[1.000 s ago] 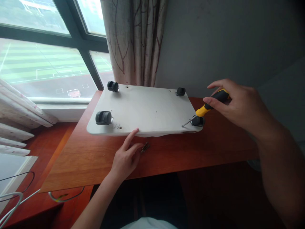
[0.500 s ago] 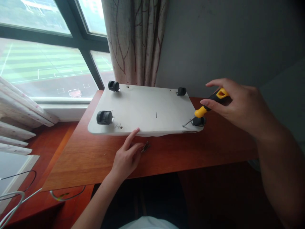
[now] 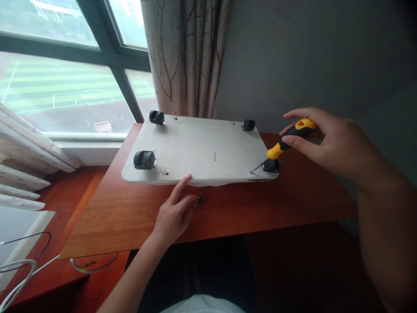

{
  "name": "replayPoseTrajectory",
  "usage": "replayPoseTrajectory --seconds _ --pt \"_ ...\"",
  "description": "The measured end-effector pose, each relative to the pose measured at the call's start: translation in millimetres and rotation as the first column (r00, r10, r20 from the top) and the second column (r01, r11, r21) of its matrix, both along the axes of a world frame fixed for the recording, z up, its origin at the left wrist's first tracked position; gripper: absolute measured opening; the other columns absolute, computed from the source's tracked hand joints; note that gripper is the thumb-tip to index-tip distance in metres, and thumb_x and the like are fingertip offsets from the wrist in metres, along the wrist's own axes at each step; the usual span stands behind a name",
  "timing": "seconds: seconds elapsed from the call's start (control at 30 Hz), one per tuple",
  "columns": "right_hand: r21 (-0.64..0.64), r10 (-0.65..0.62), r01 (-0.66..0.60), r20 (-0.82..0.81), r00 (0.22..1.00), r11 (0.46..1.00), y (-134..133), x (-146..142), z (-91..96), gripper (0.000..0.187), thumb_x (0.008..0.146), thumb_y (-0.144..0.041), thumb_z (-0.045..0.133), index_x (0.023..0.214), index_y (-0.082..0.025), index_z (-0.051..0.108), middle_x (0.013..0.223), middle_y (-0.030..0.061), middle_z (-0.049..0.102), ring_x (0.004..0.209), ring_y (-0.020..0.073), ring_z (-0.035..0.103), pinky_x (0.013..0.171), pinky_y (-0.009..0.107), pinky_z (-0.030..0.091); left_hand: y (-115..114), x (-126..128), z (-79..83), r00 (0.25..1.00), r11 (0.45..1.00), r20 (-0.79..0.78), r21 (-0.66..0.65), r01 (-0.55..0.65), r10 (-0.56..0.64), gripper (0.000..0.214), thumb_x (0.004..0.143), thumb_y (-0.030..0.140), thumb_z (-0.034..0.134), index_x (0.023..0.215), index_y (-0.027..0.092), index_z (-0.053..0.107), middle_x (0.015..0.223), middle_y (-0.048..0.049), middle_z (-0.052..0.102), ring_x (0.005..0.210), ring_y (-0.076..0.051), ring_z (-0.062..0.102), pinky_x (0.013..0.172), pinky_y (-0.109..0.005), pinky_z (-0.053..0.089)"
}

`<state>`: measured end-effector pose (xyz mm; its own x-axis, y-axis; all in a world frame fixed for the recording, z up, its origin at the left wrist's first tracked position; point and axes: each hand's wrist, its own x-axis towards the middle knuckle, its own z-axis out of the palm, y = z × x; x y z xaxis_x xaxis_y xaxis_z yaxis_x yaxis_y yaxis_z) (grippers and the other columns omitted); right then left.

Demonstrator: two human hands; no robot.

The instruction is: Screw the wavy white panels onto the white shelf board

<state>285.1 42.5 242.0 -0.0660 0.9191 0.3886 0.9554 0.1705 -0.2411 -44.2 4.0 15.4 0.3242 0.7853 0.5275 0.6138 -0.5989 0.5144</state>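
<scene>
A grey-white board (image 3: 202, 150) lies upside down on a reddish wooden desk (image 3: 228, 208), with a black caster at each corner. My right hand (image 3: 329, 141) grips a yellow and black screwdriver (image 3: 288, 139); its metal tip rests on the board beside the near right caster (image 3: 272, 165). My left hand (image 3: 172, 213) lies on the desk with its index finger stretched out against the board's front edge. A small metal part (image 3: 198, 201) lies just by its fingers.
Casters stand at the near left (image 3: 143, 160), far left (image 3: 157, 117) and far right (image 3: 248, 125). A patterned curtain (image 3: 185, 56) hangs behind the board, a window (image 3: 58, 78) to the left. White and dark cables (image 3: 22, 261) lie at lower left.
My right hand has turned the screwdriver handle a little in place, fingers shifting on it. The view has drifted slightly. My left hand and the board have stayed put.
</scene>
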Motion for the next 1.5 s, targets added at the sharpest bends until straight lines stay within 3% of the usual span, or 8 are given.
replayPoseTrajectory --seconds 0.13,0.37,0.6,0.73,0.87,1.0,1.2,1.5 --pt "0.050 -0.021 0.017 0.076 0.997 0.999 -1 -3 -2.8 0.046 0.084 -0.045 0.070 0.126 -0.027 0.068 0.095 0.0051 0.074 0.075 0.0216 0.069 0.071 0.032 0.049 0 0 -0.5 1.000 1.000 0.004 -0.002 0.002 -0.002 0.025 0.094 0.008 0.049 0.103 0.020 0.070 0.162 -0.0115 0.040 0.084 -0.014 0.070 0.078 -0.030 0.060" --pt "0.054 -0.008 0.006 0.041 0.999 0.999 -1 -1 -6.7 0.042 0.085 -0.044 0.070 0.123 -0.027 0.067 0.095 0.0041 0.074 0.074 0.0211 0.068 0.070 0.031 0.049 -1 0 -1.0 1.000 1.000 -0.024 -0.009 -0.005 0.005 0.024 0.094 0.009 0.050 0.104 0.020 0.070 0.163 -0.0114 0.038 0.086 -0.015 0.069 0.078 -0.031 0.061" --pt "0.068 -0.005 -0.004 0.145 0.989 0.998 -4 4 2.3 0.040 0.086 -0.047 0.069 0.120 -0.025 0.072 0.082 0.0031 0.070 0.067 0.0190 0.063 0.067 0.031 0.045 0 -1 4.0 0.999 1.000 -0.047 0.011 0.001 -0.001 0.024 0.097 0.015 0.049 0.111 0.020 0.068 0.162 -0.0135 0.039 0.084 -0.015 0.069 0.074 -0.030 0.063" --pt "0.209 -0.009 -0.008 0.082 0.997 0.978 -10 7 9.0 0.038 0.087 -0.047 0.068 0.119 -0.027 0.072 0.087 0.0024 0.071 0.066 0.0177 0.062 0.066 0.031 0.046 -4 -2 3.6 1.000 0.999 -0.014 0.043 -0.012 0.013 0.025 0.097 0.016 0.051 0.116 0.022 0.067 0.151 -0.0137 0.049 0.086 -0.014 0.069 0.072 -0.027 0.061" --pt "0.244 -0.004 -0.001 0.021 1.000 0.970 -17 7 7.9 0.039 0.087 -0.048 0.069 0.118 -0.027 0.073 0.087 0.0025 0.071 0.069 0.0185 0.063 0.065 0.031 0.047 -8 -2 4.5 0.989 0.994 -0.113 0.053 -0.091 0.097 0.021 0.098 0.018 0.052 0.113 0.024 0.066 0.116 -0.0072 0.066 0.088 -0.015 0.070 0.067 -0.021 0.056" --pt "0.197 0.020 -0.020 0.006 1.000 0.980 -19 5 1.0 0.036 0.086 -0.045 0.070 0.116 -0.025 0.074 0.084 0.0028 0.071 0.073 0.0199 0.066 0.065 0.030 0.048 -8 0 6.2 0.933 0.991 -0.335 0.010 -0.133 0.128 0.014 0.099 0.024 0.053 0.102 0.023 0.066 0.094 -0.0034 0.068 0.075 -0.017 0.067 0.057 -0.025 0.047" --pt "0.167 0.021 -0.020 -0.003 1.000 0.986 -21 7 -5.3 0.035 0.086 -0.043 0.070 0.114 -0.024 0.074 0.080 0.0018 0.071 0.072 0.0199 0.066 0.066 0.029 0.048 -6 5 3.8 0.855 0.976 -0.509 -0.112 -0.185 0.104 0.010 0.096 0.031 0.061 0.095 0.023 0.066 0.093 -0.0044 0.066 0.077 -0.021 0.067 0.056 -0.029 0.042" --pt "0.146 0.037 -0.036 -0.004 0.999 0.989 -20 13 -11.7 0.035 0.086 -0.044 0.070 0.115 -0.025 0.074 0.084 0.0025 0.072 0.073 0.0200 0.066 0.065 0.029 0.049 -8 6 0.2 0.871 0.973 -0.477 -0.122 -0.194 0.114 0.018 0.100 0.027 0.051 0.094 0.022 0.068 0.094 -0.0049 0.067 0.078 -0.019 0.066 0.057 -0.027 0.041"
